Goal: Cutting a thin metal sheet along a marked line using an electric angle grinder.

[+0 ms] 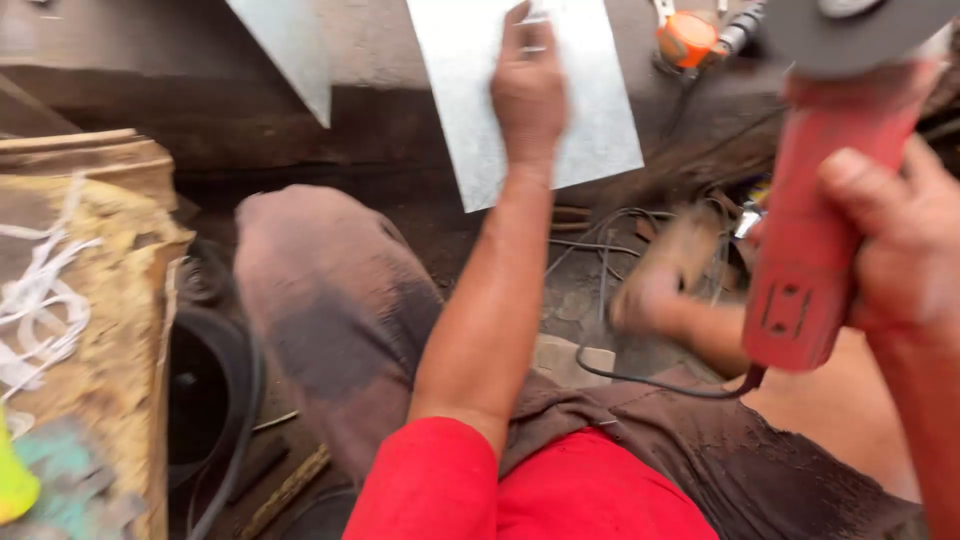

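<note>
Your left hand [528, 85] presses flat, fingers spread, on the metal sheet [590, 100] at top centre, your right hand [895, 235] clamps the red angle grinder [810, 250] raised at right; no cut shows yet.

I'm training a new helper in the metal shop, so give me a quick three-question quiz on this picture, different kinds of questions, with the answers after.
1. True or false: the left hand lies flat on a metal sheet.
2. What does the right hand hold? A) a hammer B) a red grinder C) a paintbrush
3. Fill in: a second metal sheet lies to the ___ of the one under the hand.

Key: 1 true; 2 B; 3 left. The grinder's black cord trails across the lap, and an orange tape measure sits near the top.
</note>
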